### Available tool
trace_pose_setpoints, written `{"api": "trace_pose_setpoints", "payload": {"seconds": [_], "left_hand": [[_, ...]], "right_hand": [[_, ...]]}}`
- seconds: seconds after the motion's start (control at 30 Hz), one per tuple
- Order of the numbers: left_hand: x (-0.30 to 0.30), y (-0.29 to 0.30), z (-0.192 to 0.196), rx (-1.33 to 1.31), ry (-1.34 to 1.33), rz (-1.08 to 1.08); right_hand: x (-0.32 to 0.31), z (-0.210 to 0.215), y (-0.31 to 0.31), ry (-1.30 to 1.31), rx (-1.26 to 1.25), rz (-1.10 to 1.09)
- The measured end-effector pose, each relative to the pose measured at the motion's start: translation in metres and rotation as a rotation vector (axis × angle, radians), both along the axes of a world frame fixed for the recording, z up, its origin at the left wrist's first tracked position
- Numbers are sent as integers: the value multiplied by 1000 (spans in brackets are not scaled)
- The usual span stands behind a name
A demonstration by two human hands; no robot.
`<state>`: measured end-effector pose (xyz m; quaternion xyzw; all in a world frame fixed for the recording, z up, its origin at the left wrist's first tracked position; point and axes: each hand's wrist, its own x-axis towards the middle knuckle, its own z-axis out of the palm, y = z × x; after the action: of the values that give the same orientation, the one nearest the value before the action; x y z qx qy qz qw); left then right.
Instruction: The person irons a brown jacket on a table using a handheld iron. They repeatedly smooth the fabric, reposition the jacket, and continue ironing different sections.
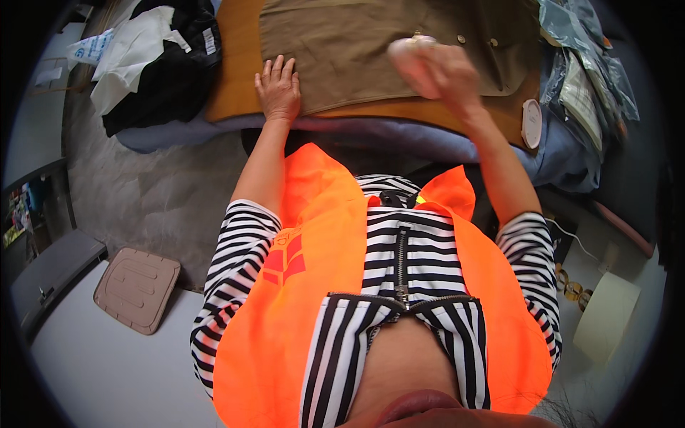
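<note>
Brown cloth [342, 57] lies spread across an orange-brown worktop [232, 75], nearly flat, its lower edge running near the worktop's front edge and its far side cut off by the top of the view. Small round gold-coloured buttons [494, 43] show on its right part. The left hand [278, 93] rests palm down at the cloth's lower left border, fingers straight and slightly apart, with nothing gripped. The right hand [453, 75] is over the right half of the cloth, its fingers curled around a pale, pinkish-white rounded object [410, 63]; both are blurred, and whether the object touches the cloth I cannot tell. Near the right front corner of the worktop is a white oval piece [531, 123], well apart from both hands. Bluish cloth [364, 130] hangs out from beneath the front edge. To the left of the brown cloth sits a heap of black and white fabric [160, 71], and to the right are clear plastic bags [592, 78] with folded contents. Both forearms come out of black-and-white striped sleeves, under a bright orange vest [285, 342]. Lower left, a flat pinkish-brown panel [138, 289] with rounded corners shows against the pale floor [78, 335].
</note>
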<state>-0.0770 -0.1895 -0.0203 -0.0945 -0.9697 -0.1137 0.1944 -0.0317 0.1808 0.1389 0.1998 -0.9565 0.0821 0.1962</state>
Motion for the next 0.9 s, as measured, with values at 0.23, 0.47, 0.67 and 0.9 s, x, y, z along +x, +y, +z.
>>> {"api": "trace_pose_setpoints", "payload": {"seconds": [0.23, 0.47, 0.67, 0.9], "left_hand": [[-3, 1, -3, -27, -24, 3], [0, 2, -1, -27, -24, 7], [0, 2, 0, -21, -9, 8], [1, 3, 1, -31, -8, 16]], "right_hand": [[-35, -45, -128, 55, -67, -1], [-32, -54, -137, -6, -68, -7], [-34, -56, -128, 11, -73, 16], [-33, -52, -91, -113, -98, -93]]}}
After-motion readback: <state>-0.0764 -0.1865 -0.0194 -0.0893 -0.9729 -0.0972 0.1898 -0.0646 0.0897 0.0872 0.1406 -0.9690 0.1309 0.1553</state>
